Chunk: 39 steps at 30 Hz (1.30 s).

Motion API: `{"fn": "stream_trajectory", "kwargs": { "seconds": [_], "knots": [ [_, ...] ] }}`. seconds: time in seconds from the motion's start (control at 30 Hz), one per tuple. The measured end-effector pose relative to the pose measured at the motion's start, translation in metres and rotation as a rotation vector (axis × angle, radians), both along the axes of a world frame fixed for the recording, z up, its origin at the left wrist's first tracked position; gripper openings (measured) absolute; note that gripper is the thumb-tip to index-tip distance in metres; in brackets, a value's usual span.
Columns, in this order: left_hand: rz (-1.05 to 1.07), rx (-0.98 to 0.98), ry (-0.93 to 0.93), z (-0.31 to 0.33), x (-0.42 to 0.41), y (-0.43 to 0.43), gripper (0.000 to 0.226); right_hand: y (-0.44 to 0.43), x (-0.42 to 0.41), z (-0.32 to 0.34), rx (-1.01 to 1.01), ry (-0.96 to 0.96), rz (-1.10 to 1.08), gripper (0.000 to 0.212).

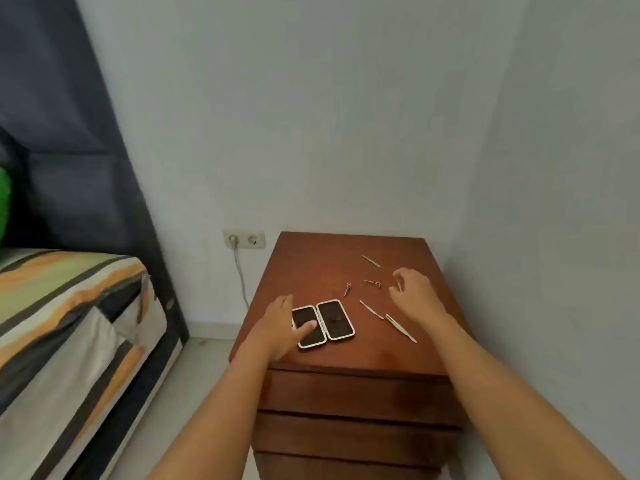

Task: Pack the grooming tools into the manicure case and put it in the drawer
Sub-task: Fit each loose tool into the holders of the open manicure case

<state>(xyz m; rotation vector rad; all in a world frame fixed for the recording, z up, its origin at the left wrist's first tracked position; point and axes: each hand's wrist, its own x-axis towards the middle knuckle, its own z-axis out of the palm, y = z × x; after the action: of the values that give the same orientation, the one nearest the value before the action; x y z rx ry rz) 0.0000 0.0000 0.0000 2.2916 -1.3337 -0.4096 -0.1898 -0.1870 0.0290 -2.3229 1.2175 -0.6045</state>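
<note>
The manicure case (335, 319) lies open flat on the brown nightstand (322, 254), two dark halves with white rims side by side. My left hand (277, 323) rests on the left half, thumb pressing its dark lining. Several thin metal tools lie loose on the top: one at the back (371, 261), a small clipper (347, 288), another small tool (373, 283), a slim stick (371, 309) and long tweezers (400, 328). My right hand (414, 296) hovers over the right side, fingers curled; something pale may sit between its fingertips, I cannot tell.
The nightstand has closed drawers (353, 389) below its top. A bed with a striped cover (69, 323) stands to the left, with a dark headboard (86, 168). A wall socket with a cable (244, 240) is behind. White walls close in at the back and right.
</note>
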Motion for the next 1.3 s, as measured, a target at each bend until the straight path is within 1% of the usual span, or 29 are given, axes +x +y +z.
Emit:
{"fn": "stream_trajectory", "kwargs": {
  "seconds": [0.1,0.2,0.37,0.47,0.57,0.63,0.7,0.77,0.83,0.9,0.97,1.13,1.3],
  "knots": [
    [-0.011,0.074,0.027,-0.032,0.009,-0.007,0.103,-0.03,0.021,-0.021,0.053,0.004,-0.027,0.034],
    [-0.022,0.043,0.018,-0.06,0.015,-0.012,0.115,-0.056,0.042,-0.043,0.09,0.038,-0.042,0.035],
    [-0.049,0.01,-0.078,-0.081,0.027,-0.024,0.121,-0.089,0.072,-0.073,0.066,0.134,-0.021,0.038],
    [-0.045,-0.019,-0.108,-0.083,0.029,-0.028,0.12,-0.096,0.079,-0.084,0.005,0.185,-0.04,0.029],
    [-0.035,-0.025,-0.119,-0.082,0.028,-0.027,0.119,-0.095,0.084,-0.086,-0.019,0.111,-0.07,0.02],
    [-0.033,-0.036,-0.121,-0.083,0.028,-0.027,0.122,-0.087,0.091,-0.079,-0.022,0.018,-0.056,0.019],
    [-0.023,-0.04,-0.116,-0.085,0.028,-0.027,0.125,-0.073,0.102,-0.066,0.002,-0.089,0.025,0.019],
    [-0.013,-0.033,-0.127,-0.087,0.029,-0.027,0.126,-0.055,0.115,-0.054,0.087,-0.14,0.176,0.017],
    [-0.006,-0.031,-0.144,-0.088,0.029,-0.028,0.127,-0.036,0.129,-0.045,0.168,-0.086,0.341,0.015],
    [-0.003,-0.035,-0.151,-0.089,0.029,-0.028,0.128,-0.022,0.144,-0.04,0.165,-0.008,0.455,0.01],
    [0.001,-0.038,-0.155,-0.09,0.029,-0.028,0.127,-0.014,0.156,-0.038,0.153,0.056,0.513,0.007],
    [0.003,-0.037,-0.159,-0.092,0.031,-0.029,0.125,-0.008,0.175,-0.037,0.164,0.332,0.642,0.006],
    [0.0,-0.041,-0.164,-0.093,0.032,-0.03,0.126,0.004,0.178,-0.044,0.14,0.466,0.696,0.012]
  ]
}}
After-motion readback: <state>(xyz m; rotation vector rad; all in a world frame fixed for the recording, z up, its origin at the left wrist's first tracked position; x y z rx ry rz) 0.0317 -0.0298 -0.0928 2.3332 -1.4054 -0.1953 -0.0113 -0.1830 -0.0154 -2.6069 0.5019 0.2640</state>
